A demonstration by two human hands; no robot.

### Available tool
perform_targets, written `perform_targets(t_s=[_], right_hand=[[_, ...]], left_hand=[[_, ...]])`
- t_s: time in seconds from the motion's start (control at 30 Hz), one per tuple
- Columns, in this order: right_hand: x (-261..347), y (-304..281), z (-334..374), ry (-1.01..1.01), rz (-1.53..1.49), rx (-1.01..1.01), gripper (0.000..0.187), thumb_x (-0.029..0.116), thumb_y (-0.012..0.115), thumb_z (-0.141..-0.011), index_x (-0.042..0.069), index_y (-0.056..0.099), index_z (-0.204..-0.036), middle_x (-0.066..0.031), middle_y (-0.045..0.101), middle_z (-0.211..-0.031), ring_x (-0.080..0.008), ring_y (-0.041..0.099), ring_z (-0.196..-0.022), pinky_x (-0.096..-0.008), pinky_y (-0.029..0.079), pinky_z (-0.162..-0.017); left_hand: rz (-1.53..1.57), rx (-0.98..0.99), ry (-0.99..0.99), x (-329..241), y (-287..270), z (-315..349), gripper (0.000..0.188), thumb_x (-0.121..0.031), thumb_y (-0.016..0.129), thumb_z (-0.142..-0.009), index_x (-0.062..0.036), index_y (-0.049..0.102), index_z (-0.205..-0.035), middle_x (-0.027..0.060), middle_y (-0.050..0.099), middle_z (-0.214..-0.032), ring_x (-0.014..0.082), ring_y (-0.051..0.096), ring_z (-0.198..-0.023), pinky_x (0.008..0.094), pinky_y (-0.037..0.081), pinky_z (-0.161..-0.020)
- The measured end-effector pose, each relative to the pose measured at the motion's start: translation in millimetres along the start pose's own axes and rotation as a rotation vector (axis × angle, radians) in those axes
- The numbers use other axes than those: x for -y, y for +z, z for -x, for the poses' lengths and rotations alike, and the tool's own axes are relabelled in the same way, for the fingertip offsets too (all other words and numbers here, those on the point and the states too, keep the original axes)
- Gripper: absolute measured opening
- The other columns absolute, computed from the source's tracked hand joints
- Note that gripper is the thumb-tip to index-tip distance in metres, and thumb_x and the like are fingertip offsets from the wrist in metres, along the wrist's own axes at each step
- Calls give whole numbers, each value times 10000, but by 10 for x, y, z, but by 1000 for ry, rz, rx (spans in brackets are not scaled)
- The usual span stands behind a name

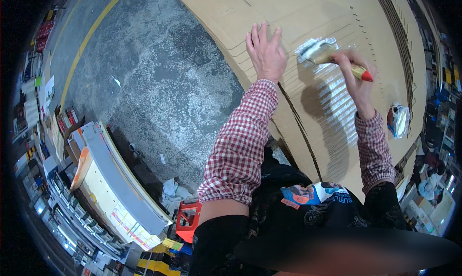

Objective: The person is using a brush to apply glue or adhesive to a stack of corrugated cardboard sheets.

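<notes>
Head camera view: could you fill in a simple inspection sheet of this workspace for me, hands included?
Surface: layered brown cardboard, its edges staggered, with shiny whitish streaks across it.
Job's things: a brush with a red-tipped handle, bristles at the streaks.
Clutter: a shiny, crumpled-looking item on the cardboard at right, kind unclear; a crumpled pale item on the floor.
Hands: right hand has its grip around the brush handle; left hand lies on the cardboard, fingers spread, holding nothing.
Cables: nothing seen.
Surroundings: worn grey floor with a yellow line; red plastic object at lower left.
</notes>
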State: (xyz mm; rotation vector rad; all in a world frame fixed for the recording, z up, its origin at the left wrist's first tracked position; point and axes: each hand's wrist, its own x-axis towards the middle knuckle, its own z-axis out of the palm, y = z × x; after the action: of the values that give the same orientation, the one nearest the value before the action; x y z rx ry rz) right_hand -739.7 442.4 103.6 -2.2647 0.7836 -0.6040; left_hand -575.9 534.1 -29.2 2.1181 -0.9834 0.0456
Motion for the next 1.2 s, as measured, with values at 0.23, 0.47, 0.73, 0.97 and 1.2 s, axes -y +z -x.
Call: perform_targets(t_s=[0.23, 0.47, 0.73, 0.97, 1.2], right_hand=[[297, -269, 180, 78, 61, 174, 161, 109, 591, -818, -14, 605, -715, -54, 596, -651, -114, 545, -598, -246, 420, -553], [97, -145, -260, 28, -172, -47, 149, 106, 600, -797, -17, 626, -716, -41, 601, -657, -81, 541, -614, -222, 411, -571], [-264, -191, -294, 52, -246, -129, 168, 142, 609, -804, -12, 652, -752, -40, 615, -668, -73, 554, -637, -206, 419, -575], [-475, -292, -390, 150, -186, -70, 181, 138, 596, -818, -23, 648, -753, -37, 615, -671, -85, 567, -631, -213, 436, -581], [-598, -494, -479, 179, -225, -43, 168, 110, 570, -838, -21, 638, -759, -42, 630, -733, -85, 574, -681, -216, 460, -628]], left_hand=[[-22, 7, -8, -2, 6, -3, 416, -53, 504, -746, -139, 603, -1140, 122, 427, -1299, 311, 284, -1288, 459, 136, -1085], [-43, 60, -24, -38, -41, -14, 439, -29, 507, -737, -154, 599, -1148, 118, 424, -1304, 314, 280, -1295, 463, 146, -1083], [-37, 24, -15, -47, -22, -4, 447, -27, 505, -735, -159, 596, -1153, 115, 419, -1307, 310, 277, -1297, 459, 142, -1086], [-40, 59, -25, -51, -33, -16, 451, -25, 499, -737, -161, 594, -1157, 107, 418, -1309, 307, 277, -1298, 458, 141, -1086], [-58, 27, 4, -53, -36, -25, 455, -26, 496, -739, -162, 593, -1162, 107, 420, -1307, 307, 284, -1293, 456, 132, -1089]])
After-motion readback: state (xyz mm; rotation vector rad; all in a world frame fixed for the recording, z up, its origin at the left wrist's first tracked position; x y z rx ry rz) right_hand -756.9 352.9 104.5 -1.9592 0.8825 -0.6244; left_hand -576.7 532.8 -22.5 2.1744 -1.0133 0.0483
